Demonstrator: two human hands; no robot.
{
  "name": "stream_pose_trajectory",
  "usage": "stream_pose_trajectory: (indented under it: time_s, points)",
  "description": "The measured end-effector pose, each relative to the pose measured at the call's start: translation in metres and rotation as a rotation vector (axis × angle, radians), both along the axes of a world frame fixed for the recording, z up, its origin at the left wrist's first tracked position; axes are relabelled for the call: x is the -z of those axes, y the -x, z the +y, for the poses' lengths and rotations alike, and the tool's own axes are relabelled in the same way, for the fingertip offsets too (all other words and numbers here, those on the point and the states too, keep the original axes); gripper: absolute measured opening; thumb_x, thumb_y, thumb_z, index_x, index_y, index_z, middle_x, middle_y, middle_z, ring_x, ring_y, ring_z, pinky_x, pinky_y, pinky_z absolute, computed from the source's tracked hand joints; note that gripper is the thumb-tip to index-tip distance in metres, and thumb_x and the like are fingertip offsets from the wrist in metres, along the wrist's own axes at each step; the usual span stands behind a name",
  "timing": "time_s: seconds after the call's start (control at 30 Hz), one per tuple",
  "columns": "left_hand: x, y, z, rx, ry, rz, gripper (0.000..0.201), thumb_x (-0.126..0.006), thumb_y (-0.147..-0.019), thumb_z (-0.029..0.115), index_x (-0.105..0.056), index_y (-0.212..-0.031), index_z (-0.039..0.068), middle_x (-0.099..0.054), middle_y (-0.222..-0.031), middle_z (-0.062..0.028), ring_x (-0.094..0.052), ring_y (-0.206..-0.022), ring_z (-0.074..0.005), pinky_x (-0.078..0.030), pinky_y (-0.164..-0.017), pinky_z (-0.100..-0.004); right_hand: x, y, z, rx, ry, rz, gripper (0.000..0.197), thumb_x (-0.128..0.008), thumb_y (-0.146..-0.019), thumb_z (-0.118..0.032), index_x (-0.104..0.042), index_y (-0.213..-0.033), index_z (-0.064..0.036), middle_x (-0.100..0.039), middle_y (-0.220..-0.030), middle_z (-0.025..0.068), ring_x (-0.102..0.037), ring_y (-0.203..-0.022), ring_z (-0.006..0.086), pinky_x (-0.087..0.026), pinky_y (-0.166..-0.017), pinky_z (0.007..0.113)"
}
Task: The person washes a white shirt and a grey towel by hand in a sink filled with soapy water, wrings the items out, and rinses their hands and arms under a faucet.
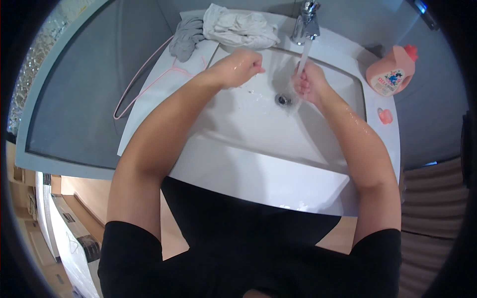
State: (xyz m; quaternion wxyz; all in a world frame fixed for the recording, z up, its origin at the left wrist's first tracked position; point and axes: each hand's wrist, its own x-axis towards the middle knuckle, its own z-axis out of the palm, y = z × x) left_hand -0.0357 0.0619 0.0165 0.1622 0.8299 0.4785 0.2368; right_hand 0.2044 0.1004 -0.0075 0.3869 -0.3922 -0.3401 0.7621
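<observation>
Water runs from the chrome faucet onto my right hand, which is held below the spout with its fingers curled in and nothing visible in them. Over the left part of the white sink, my left hand is raised in a loose fist. It looks wet and appears to hold nothing. The metal drain lies between the two hands, with water splashing beside it. Drops also show on my right forearm.
A crumpled white cloth and a grey cloth lie on the back left counter. Pink wire hangers stick out there. At the right stand a pink jug-shaped bottle and its small pink cap-like piece.
</observation>
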Motion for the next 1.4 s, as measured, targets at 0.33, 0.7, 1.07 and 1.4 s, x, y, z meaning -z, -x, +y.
stream_pose_trajectory:
  time_s: [0.33, 0.7, 1.07, 1.4]
  points:
    - [0.005, -0.01, -0.002, -0.176, 0.195, -0.084, 0.068, -0.035, -0.109, 0.055, -0.065, -0.089, -0.003, -0.06, -0.074, -0.0177, -0.057, -0.068, -0.0276, -0.048, -0.067, -0.0454, 0.022, 0.014, 0.007, -0.168, 0.174, 0.422, 0.045, -0.044, -0.107, -0.029, -0.047, -0.068, -0.0067, -0.059, -0.088, 0.0125, -0.058, -0.079, 0.0257, -0.052, -0.073, 0.036]
    - [0.019, -0.109, 0.012, 0.045, 0.786, -1.589, 0.053, -0.052, -0.103, 0.057, -0.057, -0.125, 0.008, -0.061, -0.132, -0.0123, -0.054, -0.129, -0.0315, -0.043, -0.111, -0.0507, -0.001, 0.01, 0.011, -0.058, 0.072, 0.887, 0.029, -0.04, -0.105, -0.021, -0.059, -0.103, 0.0003, -0.063, -0.122, 0.0211, -0.058, -0.116, 0.0343, -0.048, -0.104, 0.044]
    - [0.037, -0.163, 0.066, -0.239, 0.765, -1.661, 0.018, -0.057, -0.101, 0.017, -0.057, -0.107, 0.0, -0.064, -0.104, -0.0192, -0.066, -0.108, -0.0363, -0.055, -0.095, -0.0487, 0.0, -0.006, -0.004, 0.178, -0.011, 0.551, 0.027, -0.028, -0.112, -0.015, -0.048, -0.126, -0.0016, -0.059, -0.132, 0.0181, -0.058, -0.125, 0.0306, -0.048, -0.111, 0.042]
    - [0.044, -0.162, 0.066, -0.552, 0.432, -1.321, 0.032, -0.058, -0.102, 0.024, -0.065, -0.117, -0.003, -0.071, -0.1, -0.0194, -0.071, -0.092, -0.0329, -0.056, -0.082, -0.043, 0.013, 0.001, 0.003, 0.15, 0.002, 0.51, 0.028, -0.042, -0.11, -0.013, -0.049, -0.134, 0.0022, -0.061, -0.122, 0.016, -0.064, -0.109, 0.0267, -0.057, -0.095, 0.041]
